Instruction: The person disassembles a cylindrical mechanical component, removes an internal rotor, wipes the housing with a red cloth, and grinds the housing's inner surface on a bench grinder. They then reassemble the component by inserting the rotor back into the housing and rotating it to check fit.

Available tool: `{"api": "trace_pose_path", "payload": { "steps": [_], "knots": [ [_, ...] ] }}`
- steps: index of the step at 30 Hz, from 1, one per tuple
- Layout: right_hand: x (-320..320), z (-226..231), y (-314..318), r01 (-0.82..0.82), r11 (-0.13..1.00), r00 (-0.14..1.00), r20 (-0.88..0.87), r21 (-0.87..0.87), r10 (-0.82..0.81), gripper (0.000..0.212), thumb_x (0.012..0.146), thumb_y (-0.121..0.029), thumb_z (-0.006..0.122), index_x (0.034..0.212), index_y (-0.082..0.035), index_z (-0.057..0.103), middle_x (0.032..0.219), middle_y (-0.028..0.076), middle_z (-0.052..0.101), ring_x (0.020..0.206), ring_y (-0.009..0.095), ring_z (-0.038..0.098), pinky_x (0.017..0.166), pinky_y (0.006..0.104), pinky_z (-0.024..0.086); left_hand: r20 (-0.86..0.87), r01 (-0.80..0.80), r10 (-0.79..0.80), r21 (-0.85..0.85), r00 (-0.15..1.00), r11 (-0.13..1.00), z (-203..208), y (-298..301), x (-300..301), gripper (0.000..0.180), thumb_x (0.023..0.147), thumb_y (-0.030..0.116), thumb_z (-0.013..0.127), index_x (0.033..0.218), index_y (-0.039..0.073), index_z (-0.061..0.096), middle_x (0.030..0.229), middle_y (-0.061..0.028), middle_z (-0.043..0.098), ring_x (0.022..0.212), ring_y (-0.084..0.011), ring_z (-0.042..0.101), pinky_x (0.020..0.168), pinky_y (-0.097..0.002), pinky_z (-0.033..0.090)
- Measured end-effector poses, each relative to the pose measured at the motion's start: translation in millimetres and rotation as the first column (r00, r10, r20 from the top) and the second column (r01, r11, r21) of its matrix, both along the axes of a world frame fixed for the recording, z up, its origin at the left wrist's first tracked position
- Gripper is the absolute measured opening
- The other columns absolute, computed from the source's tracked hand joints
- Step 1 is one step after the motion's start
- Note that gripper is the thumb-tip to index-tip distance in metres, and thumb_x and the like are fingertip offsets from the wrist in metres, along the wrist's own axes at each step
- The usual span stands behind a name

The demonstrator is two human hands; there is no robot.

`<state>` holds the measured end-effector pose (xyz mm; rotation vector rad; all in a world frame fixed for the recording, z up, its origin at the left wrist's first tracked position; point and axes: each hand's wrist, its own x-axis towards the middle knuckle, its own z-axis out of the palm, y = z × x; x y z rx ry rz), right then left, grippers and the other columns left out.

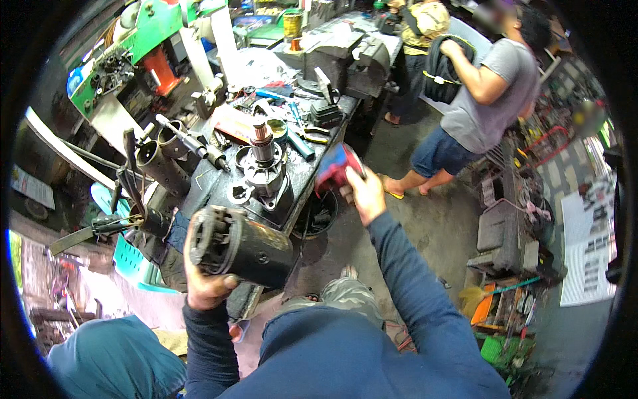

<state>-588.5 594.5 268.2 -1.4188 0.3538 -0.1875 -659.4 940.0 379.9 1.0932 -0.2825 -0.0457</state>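
My left hand (pixel 207 287) is wrapped round a black cylindrical motor housing (pixel 262 251), held tilted above the near edge of the workbench. Its open end faces left and shows worn, dirty metal parts inside. In my right hand (pixel 367 194) is a bunched red and blue cloth (pixel 337 166), out past the bench's right edge and apart from the housing. Between the two hands, a grey metal motor end piece (pixel 266 178) stands on the bench with a toothed gear shaft (pixel 262 139) pointing up.
Pliers (pixel 312 135), other hand tools and a bench vise (pixel 365 63) crowd the workbench (pixel 206 186). Metal tubes (pixel 163 163) stand at its left. Below the right edge is a dark bucket (pixel 319 216). A person in a grey shirt (pixel 495 86) holds coiled black hose or cable (pixel 444 63).
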Motion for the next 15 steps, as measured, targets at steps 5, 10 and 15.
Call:
{"api": "trace_pose_path", "payload": {
  "steps": [5,10,15],
  "knots": [
    [110.6,90.8,2.2,-0.239,0.884,0.878,0.299,-0.403,0.374,0.086,0.095,-0.029,0.078,0.158,0.006,0.031,0.135,0.023,0.059,0.113,0.026,0.067,0.1,0.0396,0.054,0.035,-0.316,0.315,0.011,0.948,0.949,11.1,-42.2,30.5,0.122,0.056,0.03,0.1,0.155,-0.002,0.037,0.144,-0.0245,0.057,0.13,-0.0375,0.06,0.113,-0.0513,0.048],
    [110.0,182.3,-5.4,-0.596,0.369,0.233,0.286,-0.713,0.93,0.096,0.078,-0.033,0.092,0.153,0.003,0.045,0.146,0.022,0.057,0.136,0.032,0.055,0.114,0.0414,0.043,0.071,-0.559,0.558,0.214,0.827,0.801,61.3,-99.1,69.4,0.112,0.055,0.025,0.099,0.149,-0.005,0.046,0.133,-0.0146,0.064,0.122,-0.0249,0.064,0.11,-0.0399,0.049],
    [131.5,203.5,32.6,-0.522,0.458,0.286,0.358,-0.719,0.889,0.117,0.066,-0.025,0.099,0.157,0.006,0.032,0.148,0.029,0.052,0.139,0.04,0.053,0.118,0.0441,0.041,0.166,-0.532,0.515,0.429,0.841,0.73,124.7,-140.5,119.6,0.087,0.068,0.011,0.095,0.142,-0.005,0.051,0.13,-0.0142,0.067,0.119,-0.0208,0.065,0.11,-0.0385,0.05]
  ]
}}
